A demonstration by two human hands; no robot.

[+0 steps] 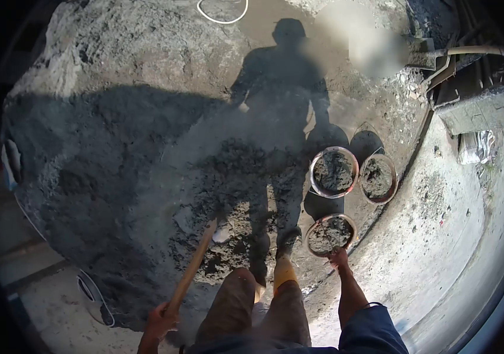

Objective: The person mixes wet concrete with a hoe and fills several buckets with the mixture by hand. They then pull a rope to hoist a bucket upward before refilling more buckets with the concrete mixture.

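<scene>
My left hand [159, 321] grips the end of a long wooden handle [194, 266] whose blade end [221, 235] rests in the wet grey mortar pile [216, 194]. My right hand [339, 258] reaches down and holds the near rim of a round pan [330, 234] filled with grey mortar. Two more filled pans [333, 171] [379, 177] stand just beyond it, side by side. My legs and boots [284, 268] stand at the edge of the pile, between the handle and the pans.
A large heap of grey sand and mortar [116, 130] covers the ground to the left and ahead. A white hose loop [222, 12] lies at the top. A concrete slab [458, 236] lies to the right, with wooden planks and debris [476, 100] beyond it.
</scene>
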